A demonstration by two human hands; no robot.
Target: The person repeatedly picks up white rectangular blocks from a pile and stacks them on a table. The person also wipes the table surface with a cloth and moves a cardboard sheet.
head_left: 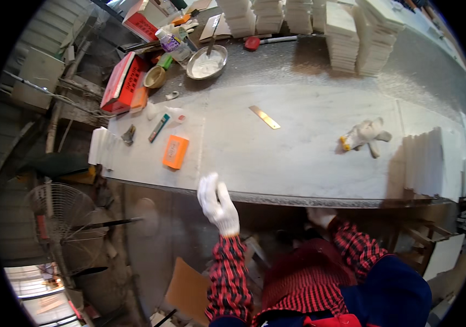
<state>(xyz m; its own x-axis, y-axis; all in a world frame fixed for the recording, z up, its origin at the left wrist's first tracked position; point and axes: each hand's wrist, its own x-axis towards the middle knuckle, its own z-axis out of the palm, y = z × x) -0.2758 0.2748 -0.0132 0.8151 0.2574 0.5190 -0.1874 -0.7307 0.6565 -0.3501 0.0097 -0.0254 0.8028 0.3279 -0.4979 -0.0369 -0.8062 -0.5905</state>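
Note:
My left hand [217,204], in a white knitted glove, is raised at the front edge of the stone-topped table [298,169]. Its fingers are slightly bent and apart, and nothing shows in them. Closest to it lies an orange box [175,152]. My right hand [321,216] is low by the table's front edge, partly tucked beneath it, so its fingers are hidden. On the tabletop lie a flat metal scraper blade [265,117] and, farther right, a crumpled white glove [366,134] with a yellow cuff.
Stacks of white tiles stand at the back [342,41] and right [431,163]. A metal bowl of white powder [206,62], a plastic bottle [173,46] and a red box [122,84] sit at back left. A wire-caged fan [66,223] stands left of the table.

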